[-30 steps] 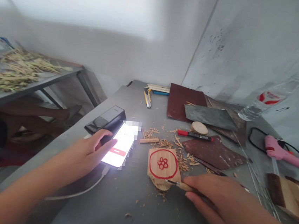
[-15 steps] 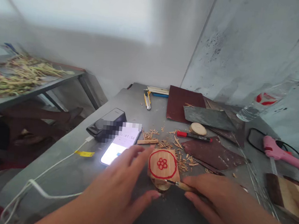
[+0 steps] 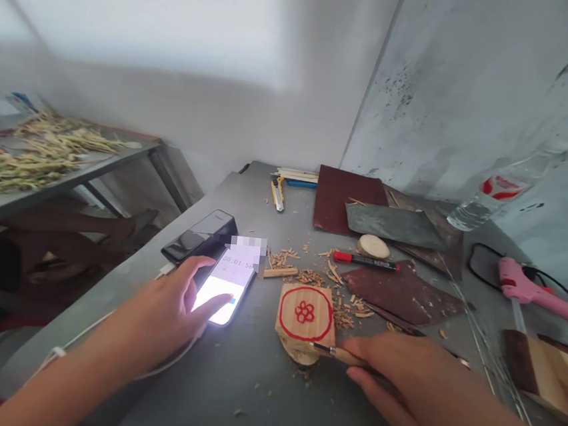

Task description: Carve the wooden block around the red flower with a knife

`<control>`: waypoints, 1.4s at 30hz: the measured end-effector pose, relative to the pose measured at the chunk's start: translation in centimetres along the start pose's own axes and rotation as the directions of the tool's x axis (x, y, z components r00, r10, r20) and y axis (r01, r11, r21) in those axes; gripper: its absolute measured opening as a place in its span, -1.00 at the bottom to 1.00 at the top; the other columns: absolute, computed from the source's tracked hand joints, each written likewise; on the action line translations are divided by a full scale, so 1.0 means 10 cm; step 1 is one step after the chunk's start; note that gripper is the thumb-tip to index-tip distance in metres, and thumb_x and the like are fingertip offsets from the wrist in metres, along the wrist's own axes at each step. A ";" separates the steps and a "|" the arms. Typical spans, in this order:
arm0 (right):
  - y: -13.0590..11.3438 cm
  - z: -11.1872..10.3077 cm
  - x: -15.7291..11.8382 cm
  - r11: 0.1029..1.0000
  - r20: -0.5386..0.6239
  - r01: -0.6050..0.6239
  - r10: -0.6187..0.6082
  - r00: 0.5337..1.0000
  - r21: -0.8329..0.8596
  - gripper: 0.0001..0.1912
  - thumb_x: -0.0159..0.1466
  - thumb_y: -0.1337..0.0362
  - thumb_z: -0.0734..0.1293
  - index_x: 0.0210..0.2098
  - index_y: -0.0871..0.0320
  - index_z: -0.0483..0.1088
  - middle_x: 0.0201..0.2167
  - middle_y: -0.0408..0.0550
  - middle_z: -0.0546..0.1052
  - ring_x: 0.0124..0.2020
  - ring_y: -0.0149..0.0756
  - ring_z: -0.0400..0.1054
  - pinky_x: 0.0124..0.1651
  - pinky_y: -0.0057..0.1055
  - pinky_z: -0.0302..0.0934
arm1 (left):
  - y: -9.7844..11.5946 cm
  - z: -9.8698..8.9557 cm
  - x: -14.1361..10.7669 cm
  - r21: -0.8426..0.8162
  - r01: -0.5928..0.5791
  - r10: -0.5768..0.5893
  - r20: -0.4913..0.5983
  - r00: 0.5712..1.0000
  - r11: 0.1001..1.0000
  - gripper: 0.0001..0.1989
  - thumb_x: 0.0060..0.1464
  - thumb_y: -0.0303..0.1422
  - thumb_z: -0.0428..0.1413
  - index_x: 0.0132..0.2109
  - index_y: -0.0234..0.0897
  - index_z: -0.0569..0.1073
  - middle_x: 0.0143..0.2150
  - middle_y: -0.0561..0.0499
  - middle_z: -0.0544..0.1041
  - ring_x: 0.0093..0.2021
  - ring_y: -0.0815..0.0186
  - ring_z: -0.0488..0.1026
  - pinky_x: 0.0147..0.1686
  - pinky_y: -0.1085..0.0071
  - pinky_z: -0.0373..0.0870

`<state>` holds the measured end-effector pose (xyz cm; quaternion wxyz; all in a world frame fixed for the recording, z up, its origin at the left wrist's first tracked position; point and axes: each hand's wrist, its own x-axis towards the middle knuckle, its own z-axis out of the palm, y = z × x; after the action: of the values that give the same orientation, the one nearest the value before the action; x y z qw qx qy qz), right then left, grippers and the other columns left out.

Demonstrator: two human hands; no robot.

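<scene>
My right hand [image 3: 399, 378] is closed around the wooden handle of a small carving tool [image 3: 333, 353]. Its metal tip touches or lies just by the near edge of a square wood block [image 3: 318, 303]. A red circle with a small flower inside is drawn on the block's top. Under the block sits a round wood slice [image 3: 298, 355] with bark. My left hand [image 3: 174, 309] is over a lit phone [image 3: 242, 279] whose screen reads 00:01:56. The thumb reaches across the lower screen, and the other fingers are apart from it along the phone's left side.
Wood shavings [image 3: 349, 313] lie around the block. Beyond are a red marker [image 3: 367, 261], a wood disc [image 3: 374, 246], a yellow cutter [image 3: 277, 194] and sandpaper sheets [image 3: 335, 201]. At right are a pink glue gun [image 3: 532, 290] and a bottle [image 3: 486, 199]; a black power bank [image 3: 201, 235] stands left.
My left hand has moved left, from beside the wood block to the phone, with its thumb now over the screen. The right hand stays near the block with the carving tool.
</scene>
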<state>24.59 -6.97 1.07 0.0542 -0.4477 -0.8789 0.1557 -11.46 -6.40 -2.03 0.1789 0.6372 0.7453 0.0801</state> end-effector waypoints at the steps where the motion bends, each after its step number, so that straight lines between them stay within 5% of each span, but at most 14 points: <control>1: 0.00 0.00 0.00 1.000 0.052 0.006 -0.006 0.999 0.012 -0.75 0.50 0.17 0.27 -0.20 -0.07 0.59 -0.32 -0.21 0.69 -0.34 -0.23 0.59 -0.30 -0.36 0.32 | -0.02 0.02 0.01 -0.013 0.008 -0.008 0.002 1.000 1.000 -0.27 0.28 0.25 -0.02 0.30 -0.21 0.32 -0.37 0.07 0.48 -0.39 0.11 0.49 -0.32 0.25 0.36; 4: 0.01 0.00 0.00 0.999 0.137 -0.016 0.010 0.990 0.042 -0.72 0.54 0.16 0.22 -0.16 -0.06 0.57 -0.27 -0.18 0.70 -0.28 -0.18 0.60 -0.26 -0.32 0.32 | -0.02 0.05 0.02 -0.053 0.022 -0.022 -0.008 1.000 0.998 -0.27 0.27 0.22 -0.01 0.34 -0.20 0.29 -0.39 0.10 0.46 -0.40 0.13 0.48 -0.32 0.26 0.34; 16: -0.01 0.00 0.01 0.998 0.102 -0.015 0.009 0.995 0.055 -0.72 0.51 0.15 0.23 -0.11 -0.09 0.60 -0.24 -0.17 0.73 -0.25 -0.17 0.64 -0.27 -0.33 0.41 | -0.05 -0.21 0.02 -0.114 0.008 -0.015 -0.060 0.998 0.993 -0.34 0.34 0.21 -0.12 0.27 -0.14 0.41 -0.38 0.06 0.50 -0.40 0.17 0.47 -0.39 0.31 0.27; 21: -0.01 -0.01 0.02 0.999 0.117 -0.021 0.016 0.993 0.047 -0.71 0.52 0.11 0.22 -0.10 -0.10 0.60 -0.22 -0.17 0.73 -0.26 -0.17 0.64 -0.22 -0.31 0.46 | -0.15 -0.15 0.02 -0.093 -0.175 0.171 -0.040 0.984 0.980 -0.50 0.43 0.00 -0.13 0.20 -0.13 0.51 -0.24 -0.02 0.62 -0.27 0.15 0.58 -0.20 0.24 0.42; 25: -0.01 -0.02 0.05 0.995 0.156 -0.065 0.053 0.986 0.070 -0.70 0.51 0.06 0.22 -0.11 -0.15 0.62 -0.18 -0.19 0.74 -0.22 -0.14 0.66 -0.22 -0.29 0.48 | -0.20 -0.12 0.08 0.094 -0.319 0.322 -0.025 0.946 0.943 -0.48 0.47 -0.15 -0.22 0.29 -0.19 0.48 0.04 -0.19 0.64 -0.11 0.04 0.63 -0.06 0.09 0.46; 30: -0.01 0.00 0.02 0.984 0.183 -0.160 0.143 0.973 0.082 -0.65 0.52 -0.04 0.18 -0.05 -0.24 0.61 -0.08 -0.22 0.73 -0.13 -0.15 0.66 -0.05 -0.23 0.53 | -0.11 -0.16 0.15 0.279 -0.258 0.264 0.020 0.964 0.925 -0.43 0.48 -0.22 -0.24 0.47 -0.18 0.33 0.13 -0.24 0.68 -0.12 -0.04 0.69 -0.18 0.12 0.47; 38: -0.01 0.02 0.03 0.989 0.108 -0.125 0.117 0.987 0.074 -0.69 0.49 0.03 0.23 -0.10 -0.19 0.64 -0.15 -0.19 0.75 -0.23 -0.13 0.68 -0.15 -0.25 0.59 | -0.04 -0.17 0.29 0.244 -0.332 0.325 0.069 0.943 0.911 -0.34 0.48 -0.12 -0.23 0.56 -0.32 0.19 -0.20 -0.28 0.73 -0.32 -0.05 0.67 -0.31 0.18 0.44; 42: -0.02 -0.02 0.05 0.994 0.067 -0.075 0.069 0.995 0.085 -0.72 0.45 0.09 0.28 -0.08 -0.17 0.66 -0.16 -0.17 0.76 -0.23 -0.11 0.69 -0.12 -0.22 0.61 | -0.09 -0.17 0.30 0.128 -0.350 0.349 0.027 0.937 0.928 -0.39 0.47 -0.15 -0.17 0.52 -0.21 0.29 -0.07 -0.25 0.74 -0.24 0.00 0.68 -0.25 0.20 0.49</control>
<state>24.20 -6.62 1.35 0.0402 -0.4711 -0.8557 0.2101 -13.25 -3.47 -1.23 0.1210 0.7701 0.6234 0.0607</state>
